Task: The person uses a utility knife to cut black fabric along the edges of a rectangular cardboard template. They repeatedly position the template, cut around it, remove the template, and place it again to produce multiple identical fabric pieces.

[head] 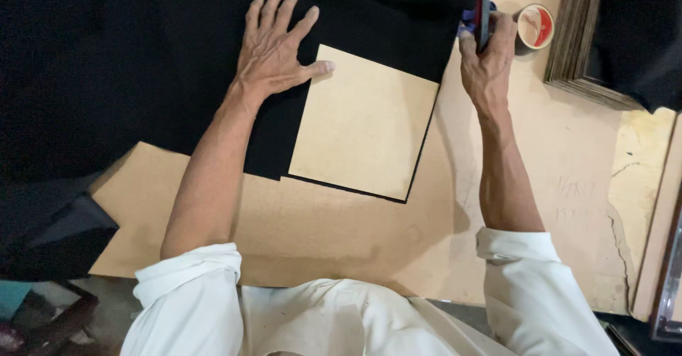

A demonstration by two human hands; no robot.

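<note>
Two hands work: our left hand (273, 47) lies flat on the black cloth (142, 65) beside the square board (364, 123), our right hand (486, 61) grips scissors (484, 8), mid-cut; next calls for following the board's edge.

The person's left hand (273, 47) is lying flat, fingers spread, on a wide sheet of black cloth (142, 57), the thumb pointing at the corner of a square tan fibreboard panel (364, 121) that is resting on the cloth. The right hand (486, 61) is gripping a slim red-and-black cutting tool (484, 8) upright at the cloth's right edge, just beside the panel's far corner. A roll of tape with a red core (535, 26) is sitting near that hand on the brown worktable (341, 235). A stack of dark frame pieces (579, 40) is leaning beyond the roll.
</note>
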